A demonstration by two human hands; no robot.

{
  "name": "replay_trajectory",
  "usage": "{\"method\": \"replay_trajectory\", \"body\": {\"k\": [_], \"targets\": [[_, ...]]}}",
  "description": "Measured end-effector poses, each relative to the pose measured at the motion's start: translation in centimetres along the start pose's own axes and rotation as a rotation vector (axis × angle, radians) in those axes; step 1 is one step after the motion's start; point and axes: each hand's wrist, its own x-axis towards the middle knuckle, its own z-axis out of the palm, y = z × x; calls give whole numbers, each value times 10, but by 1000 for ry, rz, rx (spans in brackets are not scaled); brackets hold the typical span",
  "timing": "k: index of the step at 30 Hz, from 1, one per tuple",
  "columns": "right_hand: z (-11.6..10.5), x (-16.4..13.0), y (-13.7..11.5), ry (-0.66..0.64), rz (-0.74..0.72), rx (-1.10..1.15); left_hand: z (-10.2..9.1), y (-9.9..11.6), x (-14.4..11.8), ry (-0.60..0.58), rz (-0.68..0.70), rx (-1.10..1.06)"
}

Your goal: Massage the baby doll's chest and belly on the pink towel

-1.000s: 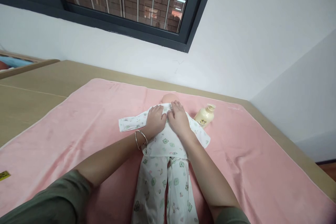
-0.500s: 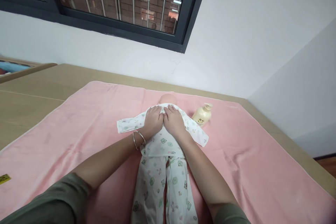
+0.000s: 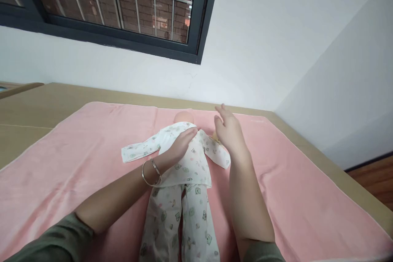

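Observation:
A doll in a white long-sleeved top (image 3: 196, 159) and matching printed trousers (image 3: 196, 213) lies on a pink blanket, its bald head (image 3: 184, 117) towards the wall. My left hand (image 3: 181, 144) is over the doll's upper body, fingers stretched out and tilted on edge; whether it touches the cloth I cannot tell. Raised to the right of the doll, my right hand (image 3: 230, 131) has its fingers apart and holds nothing that I can see. Behind it, a cream pump bottle (image 3: 215, 135) is mostly hidden.
The pink blanket (image 3: 291, 196) has folds on the right and covers much of a wooden surface (image 3: 70, 94). A white wall (image 3: 239, 61) rises behind it, with a dark-framed, barred window (image 3: 193, 49) at upper left.
Both hands were side by side on the doll's chest. My right hand has lifted off and moved right, in front of the bottle; my left has turned on edge. The view has shifted right.

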Motion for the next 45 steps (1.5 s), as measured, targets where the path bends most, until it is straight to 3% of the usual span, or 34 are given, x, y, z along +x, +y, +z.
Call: {"method": "replay_trajectory", "body": {"k": [3, 6, 10, 14, 18, 22, 25, 29, 33, 36, 39, 42, 45], "targets": [[-20, 2, 11, 15, 148, -21, 24, 15, 22, -52, -190, -382], [-24, 4, 18, -85, 275, -33, 45, 21, 48, 36, -284, -714], [-14, 7, 24, -219, 316, -59, 63, 23, 73, 59, -372, -871], [-5, 11, 26, -274, 276, -183, 70, 28, 76, 39, -398, -930], [-8, 8, 14, -269, 274, -254, 64, 33, 52, -21, -427, -933], [-6, -9, -20, -168, 247, -69, 46, 45, 11, -188, -386, -896], [8, -36, -55, -158, -71, -7, 28, 62, -17, -242, -276, -787], [26, -83, -97, -107, -470, -46, 5, 87, -42, -126, -86, -533], [24, -110, -112, -177, -701, -86, 3, 90, -62, 1, 18, -249], [16, -102, -104, -140, -680, -34, 16, 84, -81, 8, 11, -282], [12, -81, -88, -82, -556, 20, 25, 85, -95, -117, -60, -417], [17, -65, -78, -62, -507, 34, 18, 98, -97, -176, -80, -473], [29, -67, -81, -88, -526, 30, 2, 114, -91, -61, -17, -427]]}}
